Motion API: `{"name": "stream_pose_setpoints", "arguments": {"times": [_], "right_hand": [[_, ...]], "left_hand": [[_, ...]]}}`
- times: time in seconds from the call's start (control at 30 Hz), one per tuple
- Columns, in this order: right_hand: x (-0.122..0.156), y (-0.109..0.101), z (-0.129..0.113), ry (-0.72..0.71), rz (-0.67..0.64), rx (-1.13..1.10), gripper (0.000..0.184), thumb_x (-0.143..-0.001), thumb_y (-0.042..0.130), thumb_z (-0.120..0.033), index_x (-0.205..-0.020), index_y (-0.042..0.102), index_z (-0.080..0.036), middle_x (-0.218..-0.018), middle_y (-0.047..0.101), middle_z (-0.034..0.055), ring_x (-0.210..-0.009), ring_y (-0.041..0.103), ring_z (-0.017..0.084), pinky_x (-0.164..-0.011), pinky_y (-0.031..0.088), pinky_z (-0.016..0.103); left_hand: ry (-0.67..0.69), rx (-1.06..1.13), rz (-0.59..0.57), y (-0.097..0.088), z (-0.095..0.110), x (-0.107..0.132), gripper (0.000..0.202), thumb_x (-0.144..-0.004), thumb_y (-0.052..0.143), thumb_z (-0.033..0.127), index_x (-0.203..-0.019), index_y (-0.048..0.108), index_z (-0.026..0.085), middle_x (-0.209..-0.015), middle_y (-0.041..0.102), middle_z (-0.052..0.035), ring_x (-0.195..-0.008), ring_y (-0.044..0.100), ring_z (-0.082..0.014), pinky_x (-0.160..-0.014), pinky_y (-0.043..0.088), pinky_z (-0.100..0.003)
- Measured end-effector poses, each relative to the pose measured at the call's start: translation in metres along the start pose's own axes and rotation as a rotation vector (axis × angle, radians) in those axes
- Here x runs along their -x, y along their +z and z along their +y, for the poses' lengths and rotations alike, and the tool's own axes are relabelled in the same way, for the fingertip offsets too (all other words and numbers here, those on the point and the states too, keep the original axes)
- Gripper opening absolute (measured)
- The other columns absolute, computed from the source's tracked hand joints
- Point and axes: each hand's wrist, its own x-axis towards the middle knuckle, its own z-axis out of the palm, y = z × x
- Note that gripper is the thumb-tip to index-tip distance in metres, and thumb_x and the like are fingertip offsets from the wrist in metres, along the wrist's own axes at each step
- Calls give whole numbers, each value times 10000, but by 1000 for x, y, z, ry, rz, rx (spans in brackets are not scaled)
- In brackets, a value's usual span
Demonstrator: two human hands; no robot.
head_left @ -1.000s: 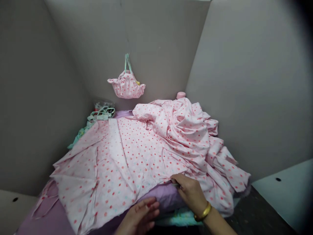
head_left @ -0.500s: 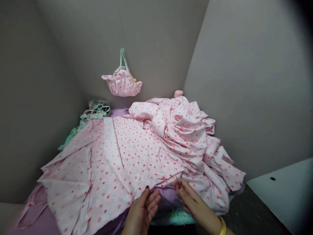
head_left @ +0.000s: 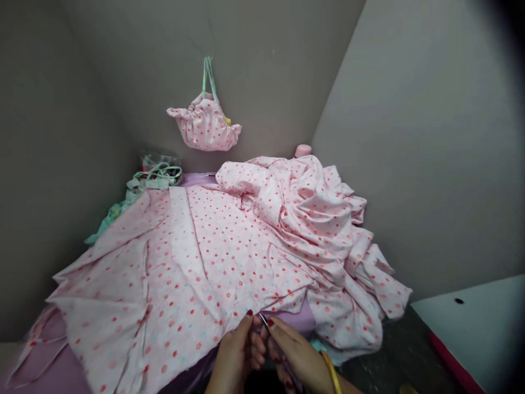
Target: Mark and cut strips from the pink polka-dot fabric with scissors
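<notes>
My left hand [head_left: 237, 350] is at the front edge of a pink dotted cloth [head_left: 213, 246], thumb and fingers drawn together. Whatever they pinch, if anything, is too small to make out. Close beside it, my right hand [head_left: 296, 350] grips a slim pen-like tool [head_left: 263, 319] with a shiny narrow tip, its dark shaft running back under the palm. The tip points at the left fingertips. The tool's exact kind is unclear. The cloth spreads flat at left and lies bunched in a large heap [head_left: 311, 208] at right.
A dotted fabric pouch [head_left: 207, 126] hangs by green straps on the grey wall. Green straps and cloth [head_left: 158, 178] lie at the back left. A pink round object [head_left: 303, 150] stands behind the heap. Purple cloth [head_left: 301, 320] shows underneath. A white panel [head_left: 484, 323] is at right.
My right hand has moved left, up against my left hand, and the slim tool now shows clearly in it. My left fingers have closed from a more open pose. The view has shifted slightly.
</notes>
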Motion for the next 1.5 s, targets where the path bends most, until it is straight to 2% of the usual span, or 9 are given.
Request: {"name": "stream_pose_setpoints", "arguments": {"times": [0.17,0.33,0.5,0.63,0.77,1.0,1.17,1.3,1.5], "right_hand": [[-5,7,-5,42,-35,-60,493,-736,412,-682,-882,417,-212,-522,400,-102,-251,260,17,-233,212,139],[-4,10,-15,64,-1,-121,482,-715,459,-673,-849,399,-213,-546,391,-106,-281,202,0,-244,159,123],[-5,11,-17,84,-8,-145,503,-684,491,-683,-822,400,-208,-526,379,-108,-293,184,-3,-255,142,118],[-6,11,-16,51,-2,-155,536,-661,499,-702,-817,414,-197,-501,374,-112,-286,166,-2,-246,150,122],[-7,12,-18,57,7,-179,545,-640,525,-700,-810,402,-197,-490,381,-115,-285,167,-3,-245,157,116],[-9,12,-20,63,20,-139,528,-621,533,-691,-756,395,-199,-442,358,-122,-259,163,-1,-229,137,123],[-9,11,-21,97,27,-160,494,-661,516,-662,-785,414,-196,-464,374,-112,-271,170,1,-240,127,126],[-8,8,-22,146,-3,-193,457,-697,505,-625,-826,432,-193,-484,367,-109,-287,160,4,-249,128,123],[-8,8,-19,99,-7,-173,516,-665,534,-662,-827,436,-183,-479,370,-109,-286,166,4,-239,141,122]], "left_hand": [[47,-111,-30,-2,-2,0,521,-570,601,661,-665,606,149,-378,474,59,-345,366,-60,-398,225,-192],[73,-282,-21,-4,-1,0,543,-660,483,667,-421,452,181,-325,366,54,-327,308,-58,-418,220,-216],[70,-287,-1,-5,0,-1,526,-600,491,712,-559,527,189,-341,383,68,-316,285,-71,-401,213,-229],[70,-303,-19,-4,1,0,586,-617,448,741,-440,467,182,-339,359,58,-324,288,-62,-413,217,-228],[69,-299,-20,-4,1,1,613,-604,430,763,-408,449,183,-332,344,56,-324,293,-63,-417,227,-230],[40,-302,-50,-7,1,-3,593,-575,445,765,-490,492,180,-329,355,68,-305,277,-57,-384,224,-224],[44,-256,-71,-8,0,-3,538,-600,471,719,-621,520,184,-344,390,76,-313,291,-63,-379,229,-214],[36,-263,-69,-6,2,0,546,-600,465,723,-556,491,180,-336,369,75,-308,281,-52,-379,219,-209],[38,-243,-59,-3,7,5,551,-587,480,727,-634,508,179,-345,375,86,-324,286,-57,-390,235,-206]]}}
